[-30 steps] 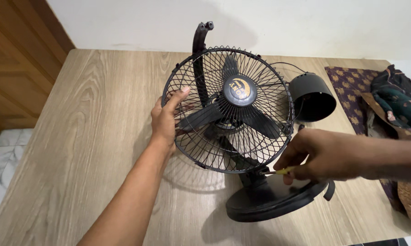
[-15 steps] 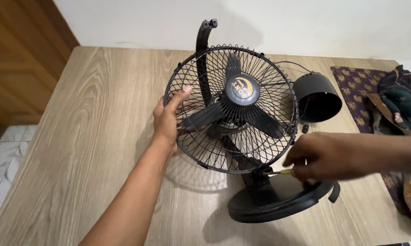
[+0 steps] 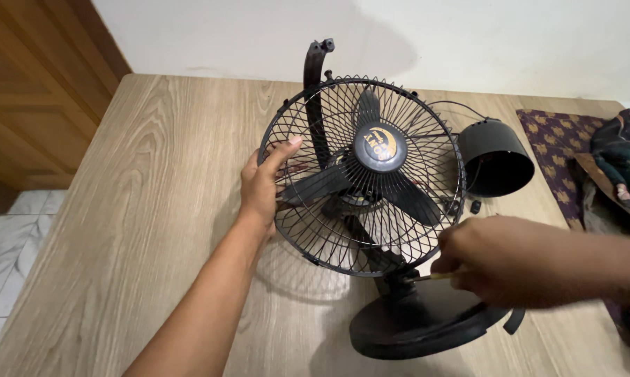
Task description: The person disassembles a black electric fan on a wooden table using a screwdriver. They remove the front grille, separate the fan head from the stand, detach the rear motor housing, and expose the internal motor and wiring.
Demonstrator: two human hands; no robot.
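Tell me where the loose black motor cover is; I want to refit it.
In the head view, the motor cover lies on its side on the table, right of the fan guard, beside the patterned cloth.

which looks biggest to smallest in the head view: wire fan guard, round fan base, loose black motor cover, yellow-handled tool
1. wire fan guard
2. round fan base, nearer the camera, so it may look enlarged
3. loose black motor cover
4. yellow-handled tool, mostly hidden in the right hand, so its true size is unsure
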